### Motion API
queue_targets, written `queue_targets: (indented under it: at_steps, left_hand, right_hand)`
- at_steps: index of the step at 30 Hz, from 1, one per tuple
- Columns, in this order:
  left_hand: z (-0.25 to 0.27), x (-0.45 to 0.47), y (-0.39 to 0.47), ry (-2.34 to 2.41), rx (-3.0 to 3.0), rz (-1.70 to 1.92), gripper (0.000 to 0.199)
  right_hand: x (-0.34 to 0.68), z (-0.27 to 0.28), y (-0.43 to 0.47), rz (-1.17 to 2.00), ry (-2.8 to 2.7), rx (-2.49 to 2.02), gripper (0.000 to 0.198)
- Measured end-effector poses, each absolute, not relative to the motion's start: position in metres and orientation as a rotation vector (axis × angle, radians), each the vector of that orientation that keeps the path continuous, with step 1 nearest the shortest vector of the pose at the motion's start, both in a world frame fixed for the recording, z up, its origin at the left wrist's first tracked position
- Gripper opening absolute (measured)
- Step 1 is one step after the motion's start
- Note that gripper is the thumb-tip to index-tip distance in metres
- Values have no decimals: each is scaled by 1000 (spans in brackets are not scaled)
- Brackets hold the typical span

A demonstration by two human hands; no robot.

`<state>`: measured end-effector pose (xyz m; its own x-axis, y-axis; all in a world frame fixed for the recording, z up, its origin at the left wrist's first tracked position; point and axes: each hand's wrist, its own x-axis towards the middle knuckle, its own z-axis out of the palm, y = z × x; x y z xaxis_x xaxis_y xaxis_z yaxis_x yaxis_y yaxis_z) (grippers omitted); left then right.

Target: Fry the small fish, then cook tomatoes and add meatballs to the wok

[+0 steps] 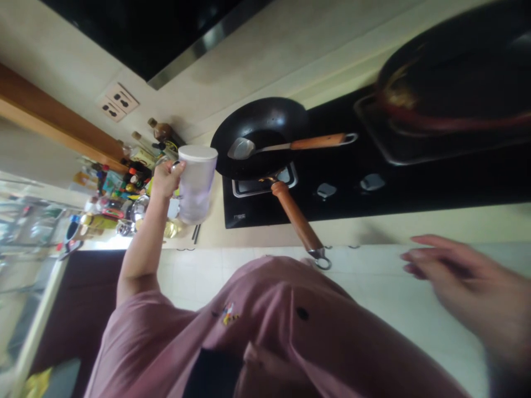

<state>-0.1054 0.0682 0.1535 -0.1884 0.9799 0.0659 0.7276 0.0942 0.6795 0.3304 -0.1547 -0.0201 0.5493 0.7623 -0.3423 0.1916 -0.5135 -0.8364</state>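
My left hand (pixel 168 178) is closed on the handle of a clear, faintly purple pitcher (pixel 196 188) with a white lid. It is held upright beside the left rim of a black wok (pixel 269 116). Inside the wok rests a ladle (pixel 317 141) with a wooden handle, its metal bowl at the left. The wok's own wooden handle (pixel 297 218) points toward my body. Off to the right, my right hand (pixel 460 282) is in the air in front of the counter, somewhat blurred. Its fingers are loosely stretched out, and nothing shows in them.
The wok sits on a black glass hob (pixel 344 171) with two knobs. A large dark pan (pixel 460 72) fills the upper right. Bottles and jars (pixel 136 177) crowd the counter at left, under wall sockets (pixel 117 102). A range hood (pixel 157 33) juts out above.
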Motion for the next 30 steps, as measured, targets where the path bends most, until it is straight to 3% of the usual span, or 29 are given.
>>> queue_targets:
  at_steps: [12,30]
  left_hand:
    - [176,-75,93,2007,2027,306,37]
    - [182,-62,101,2038,2119,107,37]
  right_hand:
    - [328,-19,-157,920,-763,-1995,61]
    - [326,-13,-160,926,-745,-2006,61]
